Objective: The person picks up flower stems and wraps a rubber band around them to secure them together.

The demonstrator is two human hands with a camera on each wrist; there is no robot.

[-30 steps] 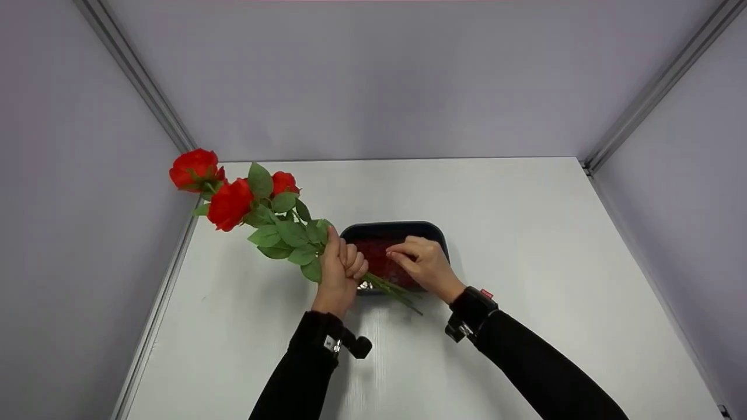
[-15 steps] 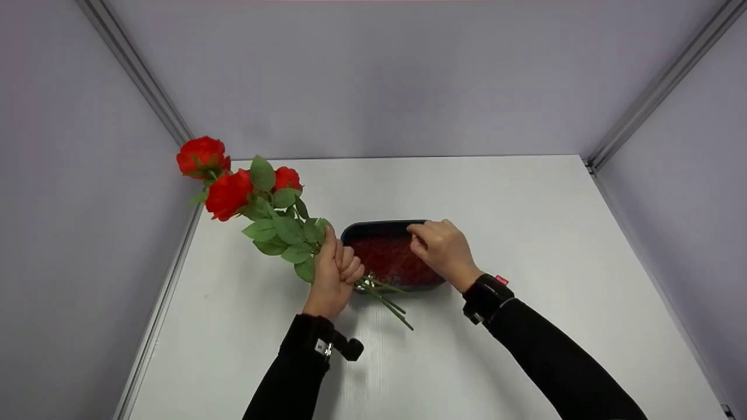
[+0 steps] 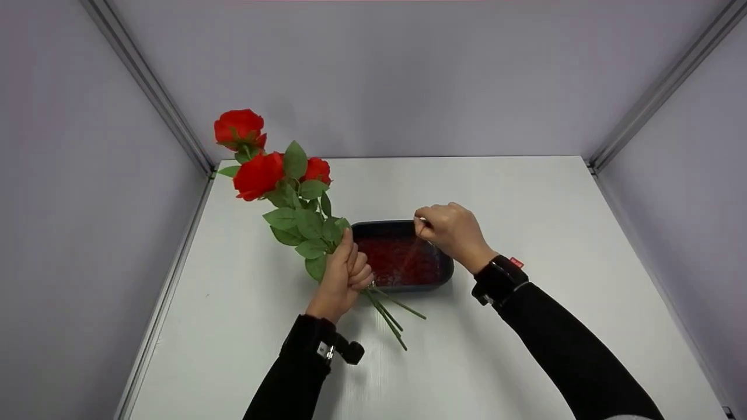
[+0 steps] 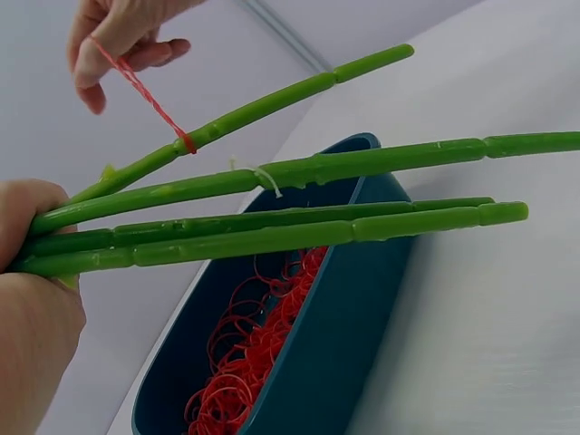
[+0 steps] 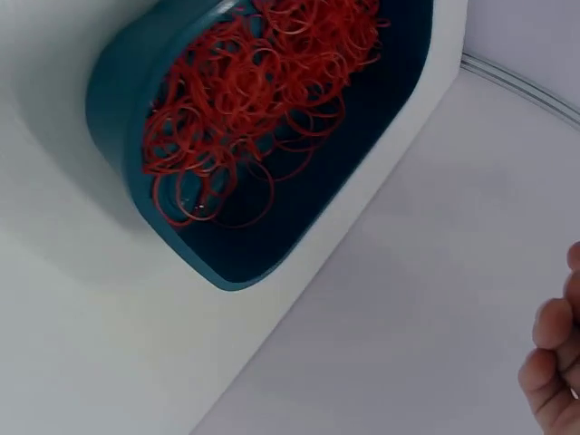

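Slanting up-left, rose stems (image 3: pixel 327 245) gripped by left hand (image 3: pixel 344 277).

Table (image 3: pixel 525 326): white, smooth top with a faint sheen, square-cornered, filling the floor of the enclosure from wall to wall.
Back wall (image 3: pixel 408 76): plain pale lilac-grey panel, unmarked, meeting the far edge of the table.
Left wall (image 3: pixel 70 233) and right wall (image 3: pixel 700 204): same pale panels, slanting outward.
Corner rails (image 3: pixel 146 87): grey metal strips running up both back corners.
Light: even, soft, with faint shadows on the tabletop.
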